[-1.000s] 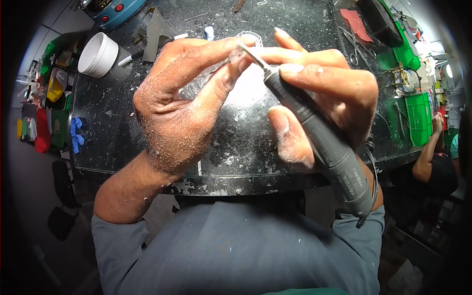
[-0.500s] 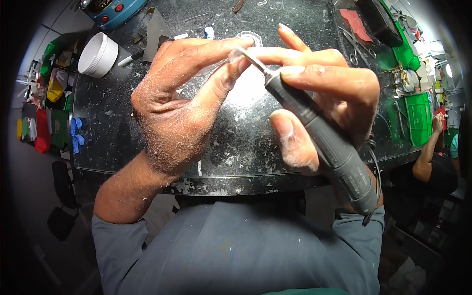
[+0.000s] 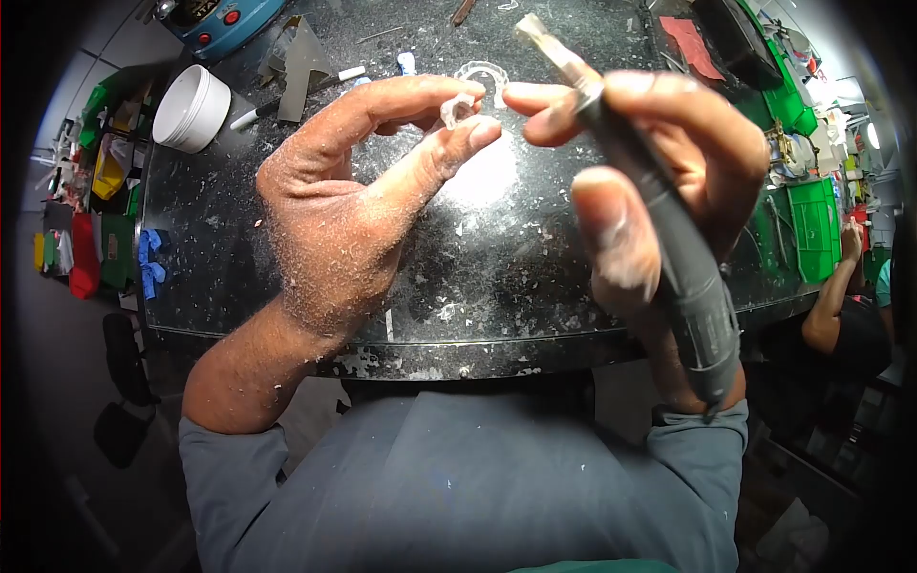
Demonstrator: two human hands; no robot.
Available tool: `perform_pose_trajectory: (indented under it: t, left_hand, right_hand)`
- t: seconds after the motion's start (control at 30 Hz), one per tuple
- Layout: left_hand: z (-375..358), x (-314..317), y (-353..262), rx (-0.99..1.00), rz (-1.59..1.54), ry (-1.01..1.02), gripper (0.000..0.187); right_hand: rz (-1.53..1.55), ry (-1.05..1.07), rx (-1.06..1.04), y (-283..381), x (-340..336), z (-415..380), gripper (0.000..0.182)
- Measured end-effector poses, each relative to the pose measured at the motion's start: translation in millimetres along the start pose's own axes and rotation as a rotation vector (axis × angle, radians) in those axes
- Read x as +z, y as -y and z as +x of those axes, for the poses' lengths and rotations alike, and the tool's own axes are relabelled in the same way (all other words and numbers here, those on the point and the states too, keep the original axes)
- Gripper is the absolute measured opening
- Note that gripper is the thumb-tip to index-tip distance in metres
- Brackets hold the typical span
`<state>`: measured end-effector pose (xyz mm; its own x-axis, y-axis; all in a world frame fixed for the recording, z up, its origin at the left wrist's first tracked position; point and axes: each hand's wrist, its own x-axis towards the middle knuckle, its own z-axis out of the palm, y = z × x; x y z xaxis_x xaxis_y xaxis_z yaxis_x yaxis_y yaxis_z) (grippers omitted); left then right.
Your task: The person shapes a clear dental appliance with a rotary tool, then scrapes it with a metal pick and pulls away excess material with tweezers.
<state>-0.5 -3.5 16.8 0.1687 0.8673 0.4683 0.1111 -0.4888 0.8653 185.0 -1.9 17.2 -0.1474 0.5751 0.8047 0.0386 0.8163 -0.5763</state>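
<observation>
My left hand (image 3: 353,196), dusted with pale shavings, pinches a small clear plastic dental aligner (image 3: 457,110) between thumb and forefinger; the fingers hide part of it. My right hand (image 3: 669,162) is wrapped round a black rotary handpiece (image 3: 673,234), its bit pointing up and to the left, apart from the clear piece. The handpiece and right fingers are somewhat blurred. Just beyond my left fingertips, a second clear, arch-shaped aligner (image 3: 489,72) lies on the dark worktop (image 3: 478,286).
A white tub (image 3: 191,110), a marker (image 3: 256,113) and a bent grey metal piece (image 3: 304,72) stand left. At upper left is a blue device (image 3: 224,24). Green bins (image 3: 814,229) line the right edge, where another person's arm (image 3: 831,296) shows. Shavings litter the worktop.
My right hand has drawn the handpiece away to the right, lifting its bit off the clear piece. My left hand has stayed nearly in place, still holding the aligner.
</observation>
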Motion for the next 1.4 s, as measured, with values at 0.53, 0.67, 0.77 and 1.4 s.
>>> perform_pose_trajectory:
  t: [0.53,0.67,0.77,1.4]
  left_hand:
    - [3.1,1.1,4.7,0.127,0.086,0.059,0.037]
    - [7.0,-4.9,5.7,0.169,0.113,0.016,0.026]
    - [8.7,-5.5,3.5,0.241,0.185,0.018,0.025]
    - [8.0,-10.7,-0.5,0.409,0.257,0.012,0.025]
  right_hand:
    - [-0.105,0.100,0.364,0.0,-10.1,7.1,0.033]
    - [-0.218,0.139,0.389,8.0,-10.6,11.6,0.036]
    - [-0.136,0.035,0.103,-3.1,-5.1,7.4,0.036]
    - [0.172,-0.104,0.139,23.1,4.4,13.0,0.041]
